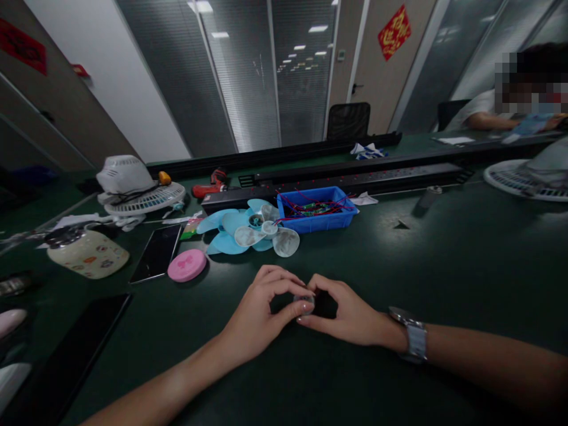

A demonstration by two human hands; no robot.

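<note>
My left hand [261,313] and my right hand [344,313] meet on the dark green table [444,278], fingertips pinched together on a small greyish part [304,302] that I cannot make out. Both hands have curled fingers. A grey watch [415,340] sits on my right wrist. Just beyond the hands lie light blue and clear fan blades [248,231] and a blue bin [317,208] holding red wires and small parts.
At the left lie a pink round lid [187,264], a phone [157,251], a patterned jar [86,252], a white fan housing [137,189] and a red tool [208,186]. Black power strips [355,177] cross the table. Another person [510,100] sits at the far right beside a fan grille [523,180].
</note>
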